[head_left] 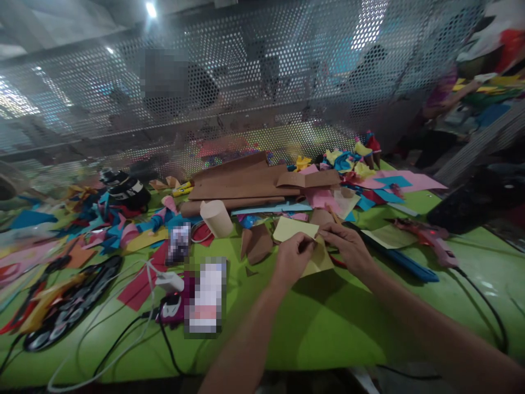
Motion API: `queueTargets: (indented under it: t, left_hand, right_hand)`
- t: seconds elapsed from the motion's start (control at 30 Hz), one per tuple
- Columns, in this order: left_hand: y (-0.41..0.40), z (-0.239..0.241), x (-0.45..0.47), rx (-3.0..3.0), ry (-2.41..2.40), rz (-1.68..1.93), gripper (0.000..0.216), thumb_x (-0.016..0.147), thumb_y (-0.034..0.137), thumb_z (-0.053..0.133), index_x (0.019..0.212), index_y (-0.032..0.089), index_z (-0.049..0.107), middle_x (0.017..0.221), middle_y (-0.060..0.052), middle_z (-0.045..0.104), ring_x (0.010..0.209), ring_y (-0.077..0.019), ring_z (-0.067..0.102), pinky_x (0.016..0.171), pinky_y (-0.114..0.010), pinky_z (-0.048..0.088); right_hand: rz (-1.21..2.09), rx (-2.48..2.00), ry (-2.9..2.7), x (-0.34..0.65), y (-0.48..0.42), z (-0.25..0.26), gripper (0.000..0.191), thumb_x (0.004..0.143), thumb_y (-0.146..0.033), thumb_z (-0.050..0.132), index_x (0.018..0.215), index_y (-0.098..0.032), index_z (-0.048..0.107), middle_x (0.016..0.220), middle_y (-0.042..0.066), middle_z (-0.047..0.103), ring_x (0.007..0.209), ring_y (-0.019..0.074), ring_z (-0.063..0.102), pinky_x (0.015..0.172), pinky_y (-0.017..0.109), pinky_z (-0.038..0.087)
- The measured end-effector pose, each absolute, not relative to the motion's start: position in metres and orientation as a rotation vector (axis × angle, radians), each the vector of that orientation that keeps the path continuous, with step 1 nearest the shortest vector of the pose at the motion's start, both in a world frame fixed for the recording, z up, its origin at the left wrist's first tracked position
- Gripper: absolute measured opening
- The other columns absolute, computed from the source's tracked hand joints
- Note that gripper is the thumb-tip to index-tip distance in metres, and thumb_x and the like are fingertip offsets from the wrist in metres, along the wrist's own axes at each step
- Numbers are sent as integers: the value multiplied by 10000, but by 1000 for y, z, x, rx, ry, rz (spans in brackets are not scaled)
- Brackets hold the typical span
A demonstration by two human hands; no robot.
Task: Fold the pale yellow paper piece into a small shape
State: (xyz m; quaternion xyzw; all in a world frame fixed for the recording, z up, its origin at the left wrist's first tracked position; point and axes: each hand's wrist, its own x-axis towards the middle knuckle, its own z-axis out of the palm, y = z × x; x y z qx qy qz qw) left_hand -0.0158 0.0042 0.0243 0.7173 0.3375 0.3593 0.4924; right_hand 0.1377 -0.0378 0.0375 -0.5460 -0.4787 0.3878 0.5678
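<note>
Perforated metal screening [229,87] rises along the far side of a green worktop [328,334], with blurred shapes of people beyond it. Brown paper [246,178] lies in broad folded sheets at the far middle, a pale roll [217,220] stands just left of centre, and coloured scraps spread to both sides.

Near the middle, a piece of pale yellow paper [320,262] is held just above the worktop between the person's two hands. The left hand [293,256] has its fingers curled in, the thumb and fingertips closed to a pinch at the paper's upper left part. The right hand [348,246] pinches its far upper edge, the two grips close together with almost no gap between thumb and fingers. Beyond the left hand shows a flat yellow panel [296,229]; whether it belongs to the same piece, I cannot tell.

This paper should weigh next to nothing and bend readily, though a fold would stiffen it. It looks dry rather than slippery, but could crease or tear under a hard pull. A light fingertip hold near the edges or along a fold seems best, leaving the middle unpressed.

Right of the hands lie a long blue object [404,261] and a pink glue gun [437,245] with its black cord.
</note>
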Motion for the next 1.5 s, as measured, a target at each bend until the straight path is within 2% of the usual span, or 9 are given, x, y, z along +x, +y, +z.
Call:
queueTargets:
  t: [0.17,0.27,0.4,0.7,0.8,0.97,1.23,1.5]
  left_hand:
    - [4,22,-15,1658,841,850,119,850,223,553,780,131,581,724,-4,581,690,-111,492,642,-210,354]
    - [4,20,-15,1613,824,852,133,854,242,550,798,128,592,733,-9,588,695,-114,501,640,-210,363]
    - [6,18,-15,1622,807,809,138,855,252,550,837,125,601,799,-23,613,758,-128,522,683,-218,378]
    - [7,16,-13,1554,739,693,239,858,355,528,796,126,559,758,-12,534,735,-121,440,675,-228,332]
    - [7,17,-13,1540,762,724,225,839,341,535,764,128,535,724,-3,504,708,-115,412,657,-226,318]
    - [6,19,-14,1555,786,764,249,840,350,532,720,134,496,679,8,464,674,-108,384,622,-226,294]
    - [4,20,-15,1662,869,744,261,881,338,546,723,137,498,679,18,481,673,-106,399,621,-229,285]
    - [2,21,-15,1785,936,724,236,921,277,555,741,135,502,705,17,515,690,-107,429,638,-227,284]
  right_hand:
    - [917,-1253,-1094,143,-36,39,424,750,-626,714,735,-208,644,676,17,544,611,155,474,544,262,394]
    - [954,-1227,-1137,142,-34,36,450,695,-616,776,811,-194,675,695,15,566,631,155,491,563,260,402]
    - [917,-1264,-1176,141,-33,33,441,656,-577,817,712,-177,641,668,10,563,638,147,490,589,252,405]
    - [889,-1262,-996,142,-34,42,509,640,-623,813,680,-192,547,628,-25,452,540,109,402,462,211,332]
    - [930,-1257,-1005,141,-33,41,480,648,-605,813,712,-193,576,641,-18,491,547,115,432,473,217,355]
    - [1092,-1262,-1024,139,-32,37,466,553,-548,870,712,-185,623,679,20,599,602,162,519,540,263,433]
    - [1089,-1281,-946,137,-31,37,477,513,-527,885,636,-185,576,606,-20,541,545,121,450,514,238,396]
    - [1056,-1311,-978,137,-31,36,492,540,-566,850,645,-192,548,617,-13,531,550,133,450,516,251,399]
